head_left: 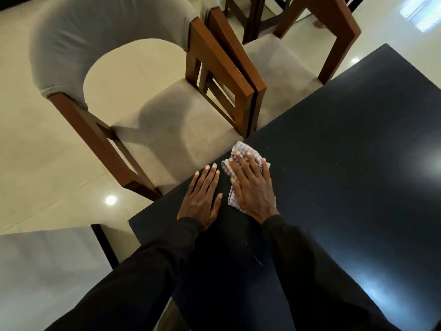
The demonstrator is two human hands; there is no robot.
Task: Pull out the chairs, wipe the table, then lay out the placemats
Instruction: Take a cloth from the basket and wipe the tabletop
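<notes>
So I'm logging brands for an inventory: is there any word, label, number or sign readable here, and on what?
None: no text can be read anywhere in this view.
The checked cloth under the right hand shows only its pattern.
The dark table, the nearest chair and the floor bear no writing.

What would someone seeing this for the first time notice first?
Two hands lie flat near the edge of the dark table: the right hand presses a checked cloth onto it, and the left hand rests bare beside it. Beyond that edge, the near chair and the far chair stand side by side, with wooden frames and pale seats.
</notes>
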